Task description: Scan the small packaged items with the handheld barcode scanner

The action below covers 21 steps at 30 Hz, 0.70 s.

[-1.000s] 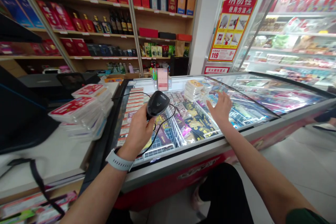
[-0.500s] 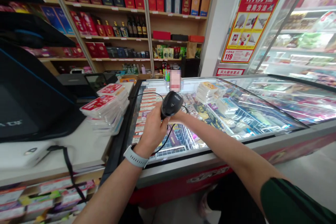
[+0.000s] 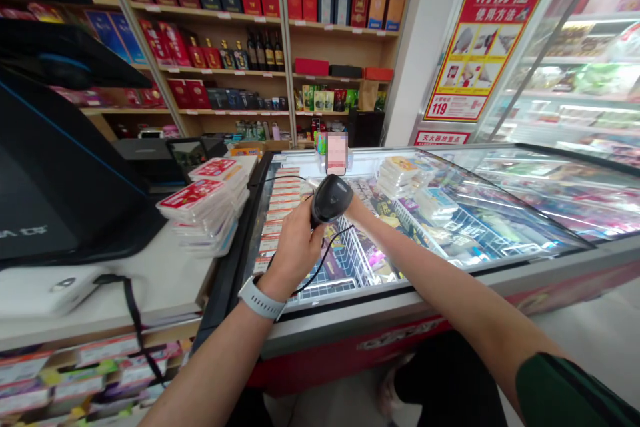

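In my left hand, fingers wrapped around its grip, is a black barcode scanner, its rounded back towards me. A thin dark cable hangs below it. My right arm reaches in from the right, and most of my right hand is hidden behind the scanner. Just above the scanner stands a phone, its screen blurred into pinkish blocks; it appears held upright in my right hand, though the grip is largely covered. Both hands are over the glass top of a chest freezer.
Left of the freezer, a counter carries stacked plastic packs, a black terminal and a white device. Wire baskets show through the glass. Shelves with boxes and bottles stand behind. A red poster hangs at right.
The scanner and my left hand have shifted slightly right along with the whole view. My right hand is more hidden behind the scanner. Both hands keep their holds.
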Each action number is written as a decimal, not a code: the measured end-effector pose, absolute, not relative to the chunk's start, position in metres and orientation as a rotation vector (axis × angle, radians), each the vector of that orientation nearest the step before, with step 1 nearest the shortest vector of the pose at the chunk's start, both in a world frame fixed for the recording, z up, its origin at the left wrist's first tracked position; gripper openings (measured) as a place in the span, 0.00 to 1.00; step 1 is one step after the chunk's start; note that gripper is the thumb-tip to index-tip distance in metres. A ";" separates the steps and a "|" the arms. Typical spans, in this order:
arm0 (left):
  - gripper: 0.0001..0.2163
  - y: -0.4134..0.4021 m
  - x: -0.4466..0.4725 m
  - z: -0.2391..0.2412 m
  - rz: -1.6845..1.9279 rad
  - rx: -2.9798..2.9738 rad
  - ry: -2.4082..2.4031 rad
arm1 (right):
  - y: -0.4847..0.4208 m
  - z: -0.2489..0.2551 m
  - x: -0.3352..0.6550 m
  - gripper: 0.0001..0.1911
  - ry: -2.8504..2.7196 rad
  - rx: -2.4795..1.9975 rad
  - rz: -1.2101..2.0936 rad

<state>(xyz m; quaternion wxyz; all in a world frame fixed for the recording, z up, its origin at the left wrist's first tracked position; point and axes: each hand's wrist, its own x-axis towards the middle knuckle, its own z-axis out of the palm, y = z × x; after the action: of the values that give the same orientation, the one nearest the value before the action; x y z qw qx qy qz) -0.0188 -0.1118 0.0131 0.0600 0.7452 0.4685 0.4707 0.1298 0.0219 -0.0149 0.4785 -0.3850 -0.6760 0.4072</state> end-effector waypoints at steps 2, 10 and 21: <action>0.20 -0.111 -0.018 0.013 1.405 2.262 1.431 | 0.022 -0.014 0.153 0.17 -1.544 -0.938 1.051; 0.20 -0.108 -0.018 0.009 1.335 2.314 1.484 | 0.017 -0.020 0.197 0.26 -1.049 -0.866 1.390; 0.19 -0.109 -0.016 0.011 1.291 2.351 1.532 | 0.020 -0.026 0.190 0.25 -1.083 -0.849 1.445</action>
<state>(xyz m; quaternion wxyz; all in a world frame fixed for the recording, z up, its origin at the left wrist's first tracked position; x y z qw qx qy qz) -0.0158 -0.1086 0.0114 0.0266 0.7608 0.4958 0.4179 0.1901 0.0201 -0.0261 0.5424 -0.3576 -0.4560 0.6083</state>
